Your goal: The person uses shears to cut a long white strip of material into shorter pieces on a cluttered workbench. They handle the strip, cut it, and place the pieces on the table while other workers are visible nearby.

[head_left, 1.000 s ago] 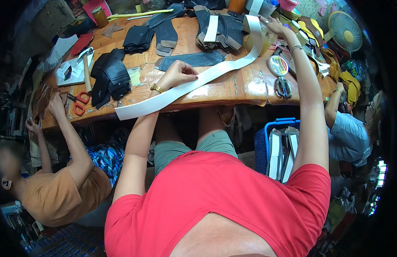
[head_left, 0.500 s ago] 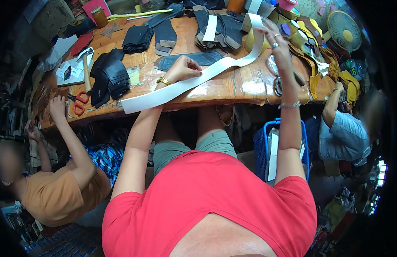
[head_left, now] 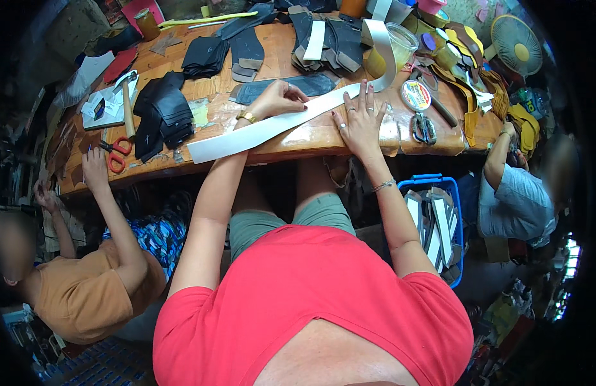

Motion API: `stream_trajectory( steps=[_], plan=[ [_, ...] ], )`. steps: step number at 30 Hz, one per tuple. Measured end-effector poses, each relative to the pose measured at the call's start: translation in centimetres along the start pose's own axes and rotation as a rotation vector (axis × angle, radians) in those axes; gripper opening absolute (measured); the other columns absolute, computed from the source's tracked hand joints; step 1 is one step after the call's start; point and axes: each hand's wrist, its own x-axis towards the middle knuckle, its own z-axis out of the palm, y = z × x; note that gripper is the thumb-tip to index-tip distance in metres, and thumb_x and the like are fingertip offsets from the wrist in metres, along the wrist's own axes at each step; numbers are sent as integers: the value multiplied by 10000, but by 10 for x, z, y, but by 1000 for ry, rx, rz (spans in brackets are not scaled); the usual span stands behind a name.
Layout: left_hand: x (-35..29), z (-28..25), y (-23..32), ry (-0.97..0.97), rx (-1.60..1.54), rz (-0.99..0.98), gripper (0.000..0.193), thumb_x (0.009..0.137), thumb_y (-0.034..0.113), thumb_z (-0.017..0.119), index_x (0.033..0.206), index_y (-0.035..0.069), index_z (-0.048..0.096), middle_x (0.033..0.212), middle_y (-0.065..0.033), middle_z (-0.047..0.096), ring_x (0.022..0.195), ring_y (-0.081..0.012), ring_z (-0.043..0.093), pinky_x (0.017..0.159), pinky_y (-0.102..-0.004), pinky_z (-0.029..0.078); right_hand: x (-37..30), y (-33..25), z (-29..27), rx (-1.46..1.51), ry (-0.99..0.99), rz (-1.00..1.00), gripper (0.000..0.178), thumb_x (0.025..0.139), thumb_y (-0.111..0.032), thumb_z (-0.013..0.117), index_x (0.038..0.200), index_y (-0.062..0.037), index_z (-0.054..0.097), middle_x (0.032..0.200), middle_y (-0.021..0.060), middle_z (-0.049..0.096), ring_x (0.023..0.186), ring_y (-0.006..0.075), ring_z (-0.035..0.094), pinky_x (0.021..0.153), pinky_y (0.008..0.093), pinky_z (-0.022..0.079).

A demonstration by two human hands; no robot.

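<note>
Two people are sitting low at either side of the wearer: one in an orange shirt (head_left: 85, 289) at the left, one in a pale blue shirt (head_left: 513, 209) at the right, with a blue basket (head_left: 457, 219) of strips between that one and the wearer. On the wooden table (head_left: 311, 138), a long white strip (head_left: 266, 127) is lying slantwise along the near edge, its far end curling upward. The right hand (head_left: 361, 122) is pressing flat on it, fingers spread. The left hand (head_left: 280, 100) is resting on it with fingers curled, pinching its upper edge. Scissors (head_left: 424, 127), black leather pieces (head_left: 161, 112) and a hammer (head_left: 127, 96) are lying around them.
</note>
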Motion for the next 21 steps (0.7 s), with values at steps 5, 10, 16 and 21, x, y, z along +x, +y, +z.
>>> stream_trajectory(
  steps=[5,10,16,21],
  plan=[
    [-56,-21,16,-147,-88,36,625,726,123,812,1307,10,612,1034,-51,664,904,-101,603,799,-232,479,-2,-13,-17,11,-128,-70,641,974,-565,463,1441,-131,530,1659,208,59,1543,343,39,1137,692,64],
    [-129,-53,34,-144,-37,-162,687,725,83,822,1361,30,568,935,29,575,862,-43,531,764,-182,427,15,0,-18,-83,-188,-28,702,958,-617,460,1452,-122,515,1659,209,49,1547,319,22,1141,686,59],
    [-190,-66,17,28,-250,-328,545,807,80,798,1293,-30,577,934,-57,693,755,-107,689,597,-218,549,6,-36,-17,100,-156,-207,769,935,-664,455,1478,-119,477,1662,203,27,1548,311,-41,1152,677,-18],
    [-187,-56,16,162,-262,-316,468,864,136,768,1250,-54,584,931,-91,726,714,-134,719,493,-223,551,17,-9,-14,-59,-104,-123,797,888,-696,495,1415,-102,553,1658,206,64,1550,295,-6,1145,693,-11]
  ],
)
